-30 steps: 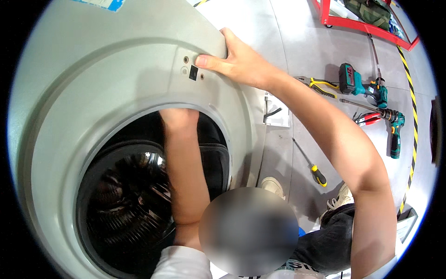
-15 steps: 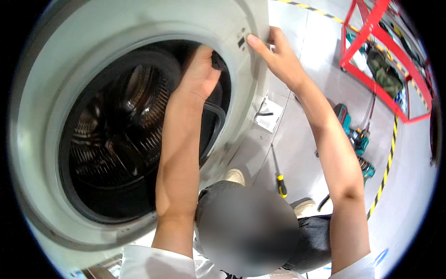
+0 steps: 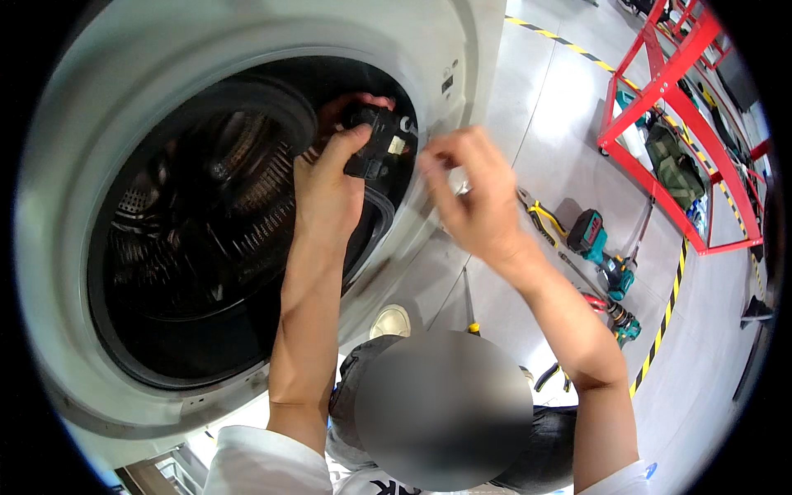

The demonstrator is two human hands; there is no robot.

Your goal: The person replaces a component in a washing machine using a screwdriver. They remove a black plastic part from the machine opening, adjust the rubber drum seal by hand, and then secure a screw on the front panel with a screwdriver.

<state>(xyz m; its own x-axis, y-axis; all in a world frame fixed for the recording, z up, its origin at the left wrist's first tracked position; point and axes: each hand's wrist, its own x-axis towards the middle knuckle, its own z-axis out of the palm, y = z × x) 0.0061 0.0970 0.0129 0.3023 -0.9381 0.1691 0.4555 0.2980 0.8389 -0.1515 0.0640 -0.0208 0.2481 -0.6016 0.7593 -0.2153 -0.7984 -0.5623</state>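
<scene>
The round opening of a pale washing machine's front panel (image 3: 450, 49) fills the left side, with the steel drum (image 3: 239, 239) and a dark rubber door seal (image 3: 305, 115) inside. Within the opening's right edge, my left hand (image 3: 330, 169) grips a black, block-shaped door lock (image 3: 375, 144) bearing a small pale label. Its thumb lies on the near face; the other fingers are partly hidden behind it. Just right of the opening, my right hand (image 3: 478, 194) hangs in front of the panel edge, bent and smeared by motion. Whether its fingers hold anything is unclear.
On the tiled floor lie yellow-handled pliers (image 3: 542, 221), a teal cordless drill (image 3: 606, 256), another power tool (image 3: 624, 322) and a screwdriver (image 3: 472, 318). A red metal cart (image 3: 660, 87) holding a green bag (image 3: 672, 161) stands at upper right, near black-yellow floor tape (image 3: 672, 305).
My left hand has come out from behind the panel edge with the door lock now showing in it. My right hand has left the panel's edge and moved down and left.
</scene>
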